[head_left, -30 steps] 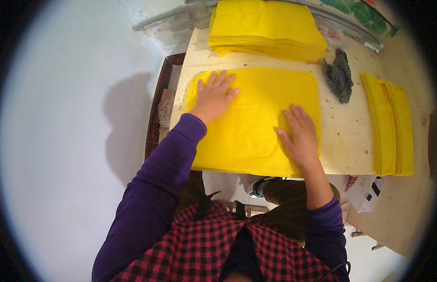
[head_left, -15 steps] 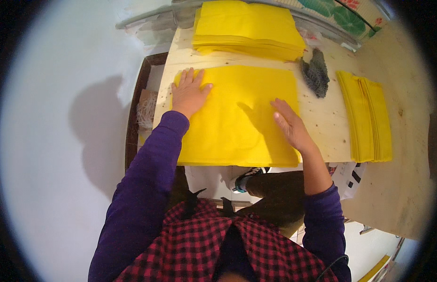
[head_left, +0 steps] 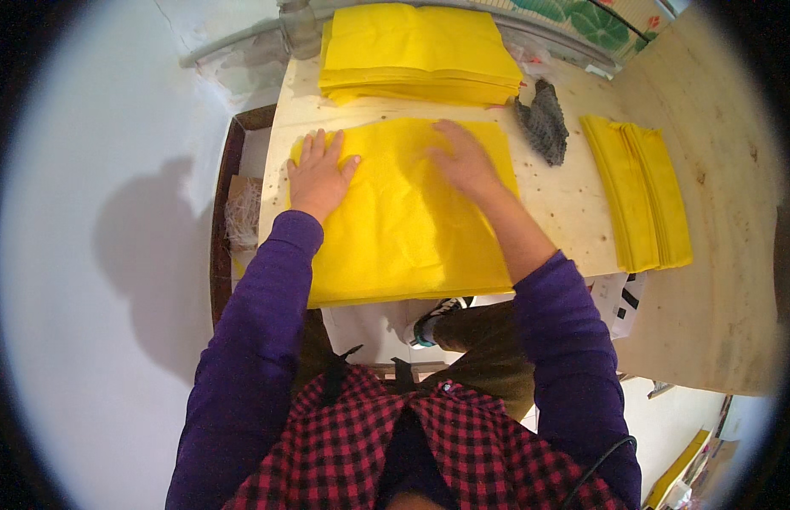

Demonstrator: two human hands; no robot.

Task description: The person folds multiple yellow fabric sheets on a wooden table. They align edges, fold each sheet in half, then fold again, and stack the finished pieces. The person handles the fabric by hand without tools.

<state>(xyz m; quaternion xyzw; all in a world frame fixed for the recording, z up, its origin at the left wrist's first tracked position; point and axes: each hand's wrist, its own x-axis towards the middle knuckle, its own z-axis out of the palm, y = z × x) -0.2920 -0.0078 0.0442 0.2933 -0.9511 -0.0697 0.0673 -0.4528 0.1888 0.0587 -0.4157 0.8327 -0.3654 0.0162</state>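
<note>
A flat yellow fabric sheet point(head_left: 386, 229) lies on the wooden table, its near side reaching the front edge. My left hand point(head_left: 320, 178) rests on its upper left part, fingers spread, palm down. Over its upper right part is my right hand point(head_left: 465, 161), somewhat blurred, with thumb and fingers apart; whether it touches the fabric I cannot tell. Neither hand grips anything. Beyond the sheet sits a thick stack of folded yellow fabric point(head_left: 419, 47).
A dark grey crumpled knit cloth point(head_left: 544, 123) lies right of the sheet. Farther right, folded yellow pieces point(head_left: 640, 195) lean near a wooden panel point(head_left: 710, 161). A white wall point(head_left: 80, 255) stands at the left, beside a brown-edged box point(head_left: 229, 195) holding shredded material.
My right hand has moved left and away from me, from the sheet's right side to its upper part. My left hand stays on the fabric. The whole view has shifted slightly.
</note>
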